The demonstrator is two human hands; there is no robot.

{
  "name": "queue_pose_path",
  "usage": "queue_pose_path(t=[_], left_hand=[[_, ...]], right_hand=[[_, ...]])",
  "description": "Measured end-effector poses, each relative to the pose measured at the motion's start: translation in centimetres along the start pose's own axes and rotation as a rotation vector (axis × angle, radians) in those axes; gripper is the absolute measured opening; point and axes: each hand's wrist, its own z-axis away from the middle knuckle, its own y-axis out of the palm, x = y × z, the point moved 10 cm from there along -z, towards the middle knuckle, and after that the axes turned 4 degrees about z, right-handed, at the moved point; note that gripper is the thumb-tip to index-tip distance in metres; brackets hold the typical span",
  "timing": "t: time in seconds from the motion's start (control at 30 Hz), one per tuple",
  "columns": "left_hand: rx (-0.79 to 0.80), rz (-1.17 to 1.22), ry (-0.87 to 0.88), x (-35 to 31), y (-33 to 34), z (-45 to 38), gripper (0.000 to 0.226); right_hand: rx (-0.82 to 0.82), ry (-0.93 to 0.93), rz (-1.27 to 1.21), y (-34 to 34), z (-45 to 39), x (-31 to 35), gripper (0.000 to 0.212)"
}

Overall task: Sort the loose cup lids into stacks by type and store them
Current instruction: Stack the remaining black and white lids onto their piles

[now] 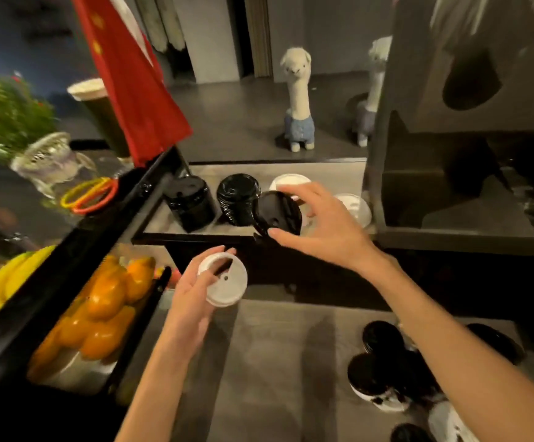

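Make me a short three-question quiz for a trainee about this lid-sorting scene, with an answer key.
1. True or false: the left hand holds a black lid.
2. Which lid does the right hand hold near the shelf: A) white lid B) black lid C) no lid?
3. Fill in: the two stacks at the shelf's left end are ____ in colour.

Key
1. False; it holds a white lid.
2. B
3. black

A café counter: stacked cup lids (238, 199), fruit bin (99, 314), cup dispenser (469, 78).
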Motion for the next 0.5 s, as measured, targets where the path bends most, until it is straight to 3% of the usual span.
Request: queue_pose_path(t=[0.17,0.3,0.5], left_hand=[[-0.255,-0.048,-0.011,-4.4,-6.9,-3.6,0.034],[-0.273,-0.107,-0.056,-5.9,-8.9,-6.0,0.045],[-0.197,-0.203,-0.146,-5.9,-9.6,-8.4,0.063]], right_hand=[[0.099,-0.12,0.149,4.8,-11.3,4.8,0.076],[0.248,-0.153,0.306,8.9,-17.4,6.5,0.076],[0.42,-0.176,0.346,12.6,-21.6,7.9,0.074]])
